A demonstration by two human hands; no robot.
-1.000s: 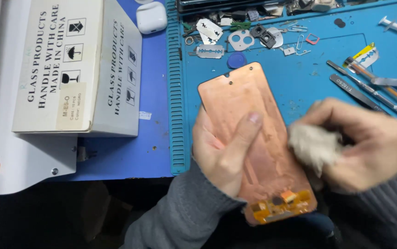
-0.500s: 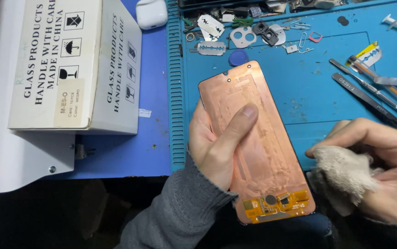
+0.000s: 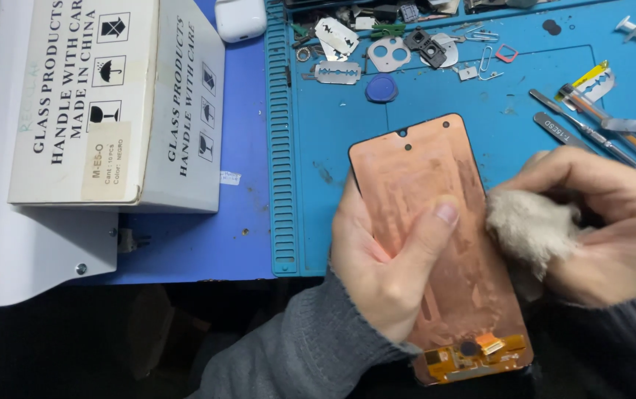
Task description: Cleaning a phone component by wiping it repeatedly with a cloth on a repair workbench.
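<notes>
At the lower centre of the frame, a copper-backed phone screen is gripped by the left hand, thumb across it; a wadded beige cloth, clenched in the right hand, is pressed against its right edge above the blue mat

A white cardboard box with black print and handling symbols stands at the upper left, on the blue mat. A cream rectangular label sits on its top face near the front edge. A copper-backed phone screen panel lies right of centre over the teal mat.
</notes>
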